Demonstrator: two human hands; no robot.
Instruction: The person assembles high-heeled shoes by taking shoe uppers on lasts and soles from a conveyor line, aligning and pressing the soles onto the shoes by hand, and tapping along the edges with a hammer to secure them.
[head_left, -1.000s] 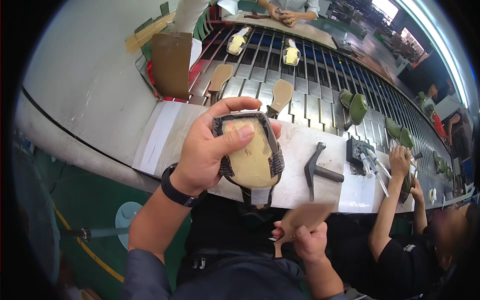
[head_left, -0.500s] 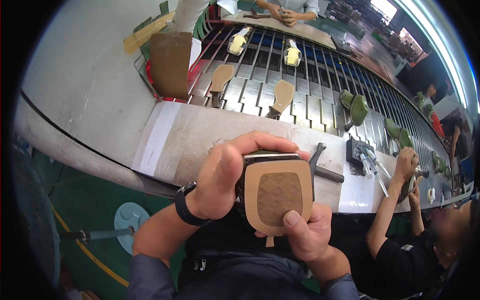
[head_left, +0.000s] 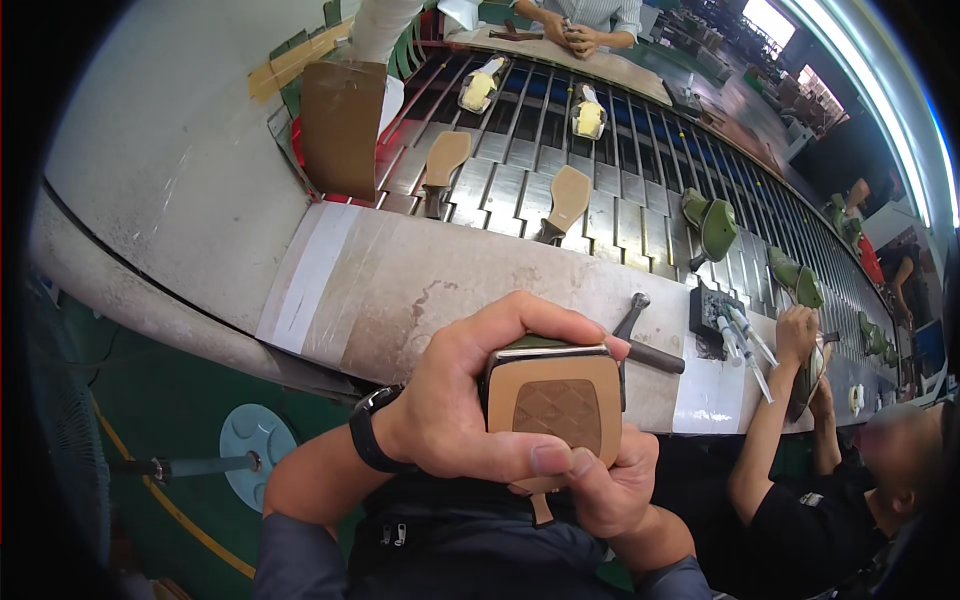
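Close in front of me I hold a square-toed shoe, its tan sole [head_left: 567, 418] with a brown diamond-patterned panel turned up toward me. My left hand [head_left: 462, 390] wraps it from the left, fingers over the toe edge and thumb lying across the sole. My right hand [head_left: 612, 488] grips the lower right side, its thumb tip meeting the left thumb near the lower edge of the panel. A narrow tan and dark part, seemingly the heel, points down below the hands. Behind the shoe, a hammer [head_left: 652, 357] lies on the work ledge [head_left: 480, 265].
A black block [head_left: 706, 310] with several white syringe-like applicators [head_left: 745, 345] stands to the right. Beyond the ledge, a slatted metal conveyor [head_left: 615, 215] carries several shoes, including green ones [head_left: 717, 230]. A co-worker's hands [head_left: 800, 335] handle a shoe at right; another person's hands [head_left: 575, 38] are across the conveyor.
My left thumb has come down from beside the shoe onto the sole, next to the right thumb. The shoe has tilted and its toe sits slightly lower in view.
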